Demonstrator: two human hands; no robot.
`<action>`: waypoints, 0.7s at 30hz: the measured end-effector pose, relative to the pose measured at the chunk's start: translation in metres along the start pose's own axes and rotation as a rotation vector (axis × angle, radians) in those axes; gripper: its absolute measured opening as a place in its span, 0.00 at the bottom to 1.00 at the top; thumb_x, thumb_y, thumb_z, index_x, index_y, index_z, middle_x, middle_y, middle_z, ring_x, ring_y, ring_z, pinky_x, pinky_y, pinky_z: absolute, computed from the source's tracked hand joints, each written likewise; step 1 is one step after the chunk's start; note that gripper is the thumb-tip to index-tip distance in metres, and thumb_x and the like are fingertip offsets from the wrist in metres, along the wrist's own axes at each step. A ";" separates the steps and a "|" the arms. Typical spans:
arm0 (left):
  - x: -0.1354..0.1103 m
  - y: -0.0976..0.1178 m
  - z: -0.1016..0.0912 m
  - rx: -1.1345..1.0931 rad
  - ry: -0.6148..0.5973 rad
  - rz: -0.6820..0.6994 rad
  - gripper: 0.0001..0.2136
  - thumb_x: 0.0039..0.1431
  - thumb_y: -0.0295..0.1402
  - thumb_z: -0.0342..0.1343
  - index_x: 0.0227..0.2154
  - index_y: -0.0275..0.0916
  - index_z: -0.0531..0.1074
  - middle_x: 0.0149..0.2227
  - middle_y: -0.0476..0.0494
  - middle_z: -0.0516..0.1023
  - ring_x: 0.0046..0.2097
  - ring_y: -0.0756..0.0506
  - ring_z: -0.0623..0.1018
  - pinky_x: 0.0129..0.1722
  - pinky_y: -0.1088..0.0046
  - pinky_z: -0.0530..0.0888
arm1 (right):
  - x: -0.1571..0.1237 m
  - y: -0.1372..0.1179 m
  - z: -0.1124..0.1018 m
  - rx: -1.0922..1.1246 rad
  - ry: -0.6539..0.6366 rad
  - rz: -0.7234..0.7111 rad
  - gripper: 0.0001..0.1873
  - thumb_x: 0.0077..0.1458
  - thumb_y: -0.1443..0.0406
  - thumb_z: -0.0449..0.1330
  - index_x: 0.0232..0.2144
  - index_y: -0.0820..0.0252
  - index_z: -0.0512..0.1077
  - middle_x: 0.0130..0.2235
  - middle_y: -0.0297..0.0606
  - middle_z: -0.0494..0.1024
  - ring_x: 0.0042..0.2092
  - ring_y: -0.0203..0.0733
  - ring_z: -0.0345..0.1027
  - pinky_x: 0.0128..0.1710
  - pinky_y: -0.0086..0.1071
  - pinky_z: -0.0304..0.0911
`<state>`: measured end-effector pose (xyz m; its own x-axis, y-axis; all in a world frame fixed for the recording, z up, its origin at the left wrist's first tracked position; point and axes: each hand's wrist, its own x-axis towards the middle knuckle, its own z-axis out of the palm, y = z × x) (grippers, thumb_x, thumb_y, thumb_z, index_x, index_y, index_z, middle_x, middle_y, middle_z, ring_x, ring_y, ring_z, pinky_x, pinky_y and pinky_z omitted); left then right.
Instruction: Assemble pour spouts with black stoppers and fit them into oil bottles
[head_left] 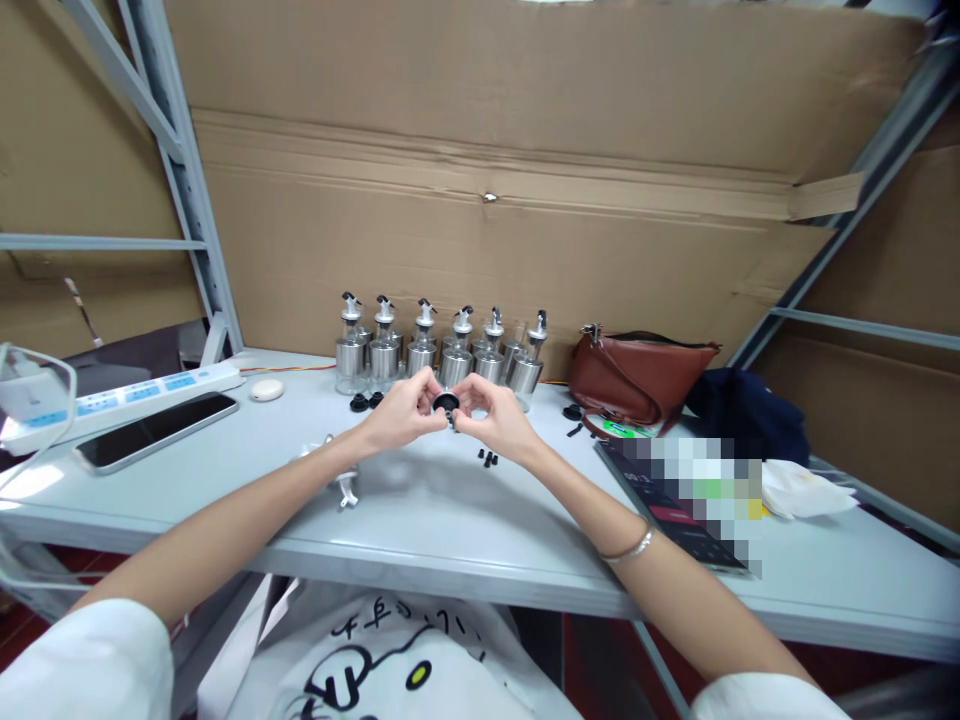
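Note:
Over the middle of the table, my left hand [405, 410] and my right hand [495, 412] meet around a round black cap [446, 401]. Fingers and thumbs of both hands pinch it from either side. A small dark part shows just beneath it, too small to name. Right behind my hands stand several glass oil bottles [456, 368] with steel sleeves and pour spouts. More black caps [360, 402] lie left of my left hand. Several tiny black pieces [488, 459] lie below my right hand. Silvery spout parts [346, 490] are partly hidden by my left forearm.
On the left are a power strip [142, 402], a phone [157, 432] and a white round case [267, 390]. A brown handbag [637, 375], dark cloth [750, 410], a partly blurred tablet [660, 505] and white tissue [806, 488] occupy the right. Cardboard [510, 260] walls the back.

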<state>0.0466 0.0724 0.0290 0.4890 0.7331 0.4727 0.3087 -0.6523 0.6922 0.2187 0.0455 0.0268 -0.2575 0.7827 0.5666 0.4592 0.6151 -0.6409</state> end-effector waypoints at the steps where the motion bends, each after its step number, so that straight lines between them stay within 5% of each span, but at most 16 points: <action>1: 0.000 -0.001 0.001 -0.002 0.011 0.002 0.08 0.44 0.31 0.53 0.27 0.39 0.59 0.19 0.58 0.59 0.22 0.54 0.59 0.23 0.79 0.57 | 0.000 0.002 0.001 0.022 -0.004 0.006 0.08 0.42 0.66 0.58 0.30 0.58 0.66 0.25 0.31 0.71 0.26 0.33 0.63 0.31 0.31 0.64; 9: 0.004 -0.009 -0.001 -0.070 0.037 0.083 0.09 0.48 0.32 0.53 0.32 0.39 0.62 0.26 0.54 0.66 0.26 0.53 0.66 0.27 0.77 0.65 | 0.002 0.006 0.003 0.129 0.065 0.053 0.13 0.44 0.58 0.63 0.31 0.58 0.68 0.29 0.36 0.76 0.31 0.39 0.71 0.35 0.36 0.70; 21: 0.002 -0.006 -0.002 -0.054 -0.012 0.146 0.10 0.49 0.32 0.54 0.36 0.38 0.63 0.35 0.47 0.70 0.32 0.51 0.71 0.32 0.74 0.70 | 0.002 0.003 0.000 0.108 0.095 0.029 0.09 0.44 0.62 0.61 0.29 0.57 0.66 0.28 0.35 0.74 0.30 0.38 0.69 0.34 0.35 0.69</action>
<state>0.0441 0.0779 0.0269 0.5351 0.6285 0.5645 0.1892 -0.7404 0.6450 0.2200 0.0484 0.0260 -0.1618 0.7909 0.5902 0.3696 0.6031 -0.7069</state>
